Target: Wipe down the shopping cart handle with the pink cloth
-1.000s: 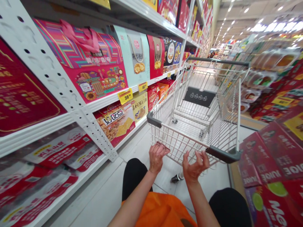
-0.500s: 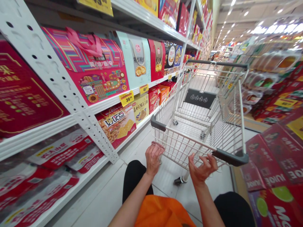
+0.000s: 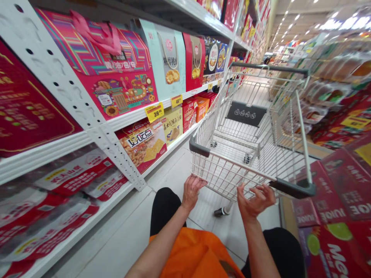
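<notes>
Fingers of left hand curled on cart near edge, right hand loose, barely touching: cart could veer into shelf.

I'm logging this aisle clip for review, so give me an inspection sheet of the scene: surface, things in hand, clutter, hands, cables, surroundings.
Surface: pale tiled floor, bare where visible.
Things in hand: wire shopping cart, basket holds no goods; grey corner bumpers.
Clutter: nothing seen on the floor.
Hands: left hand touching the cart's near lower wire edge; right hand open, fingers at the same edge, gripping nothing.
Cables: nothing seen.
Surroundings: white shelving on the left with biscuit gift boxes and yellow price tags; red juice cartons stacked on the right.
</notes>
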{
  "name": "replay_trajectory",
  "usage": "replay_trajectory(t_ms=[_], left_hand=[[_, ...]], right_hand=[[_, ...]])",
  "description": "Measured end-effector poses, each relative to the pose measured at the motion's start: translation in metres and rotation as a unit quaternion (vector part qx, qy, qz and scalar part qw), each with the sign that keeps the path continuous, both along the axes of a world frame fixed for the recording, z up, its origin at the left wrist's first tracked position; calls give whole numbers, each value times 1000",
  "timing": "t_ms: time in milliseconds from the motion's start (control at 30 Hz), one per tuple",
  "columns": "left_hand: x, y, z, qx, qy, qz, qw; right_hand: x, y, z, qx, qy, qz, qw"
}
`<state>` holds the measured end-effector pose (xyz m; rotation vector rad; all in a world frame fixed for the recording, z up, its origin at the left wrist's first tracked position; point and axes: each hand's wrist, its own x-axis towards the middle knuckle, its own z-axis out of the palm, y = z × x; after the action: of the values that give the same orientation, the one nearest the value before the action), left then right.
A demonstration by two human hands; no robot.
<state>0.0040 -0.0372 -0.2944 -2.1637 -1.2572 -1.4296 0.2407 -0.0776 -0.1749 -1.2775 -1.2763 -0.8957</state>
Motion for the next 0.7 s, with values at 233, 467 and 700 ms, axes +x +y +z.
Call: replay_trajectory(t_ms=[233,467,700], left_hand=[[6,-1,5,16,-4,-21,1000],[-8,-14,-26,-83,-28,-3,996],[-3,18,10,-94,-229,92,965]], right_hand=[[-17,-11,2,-33,2,-93,995],[-44,-12,33,5,-48,-96,994],[-61,21,86,-64,-73,-48,994]])
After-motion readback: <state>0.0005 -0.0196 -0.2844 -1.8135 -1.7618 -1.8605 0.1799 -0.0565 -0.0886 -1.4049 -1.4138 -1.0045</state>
